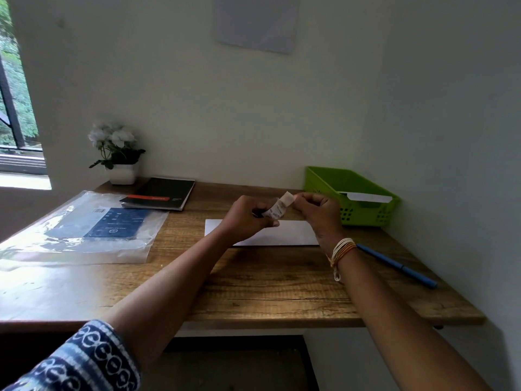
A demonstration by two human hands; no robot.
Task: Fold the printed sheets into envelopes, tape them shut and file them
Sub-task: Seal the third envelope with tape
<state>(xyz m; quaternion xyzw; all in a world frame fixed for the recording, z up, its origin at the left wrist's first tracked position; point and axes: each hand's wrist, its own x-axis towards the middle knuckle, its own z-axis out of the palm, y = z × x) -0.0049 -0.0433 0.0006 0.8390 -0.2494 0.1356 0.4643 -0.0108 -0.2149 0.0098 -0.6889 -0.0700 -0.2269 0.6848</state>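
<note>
A folded white sheet (293,234) lies flat on the wooden desk (253,292), under my hands. My left hand (244,218) grips a small tape roll (275,211), mostly hidden by the fingers. My right hand (318,208) pinches the free end of a white printed tape strip (287,199) pulled up from the roll. Both hands hover just above the sheet. A green plastic basket (366,213) stands at the back right with a white folded envelope (366,196) inside it.
A blue pen (397,265) lies at the right near the wall. A clear plastic sleeve with a dark blue sheet (93,227) covers the left of the desk. Behind it are a black notebook (163,193) and a white flower pot (122,173).
</note>
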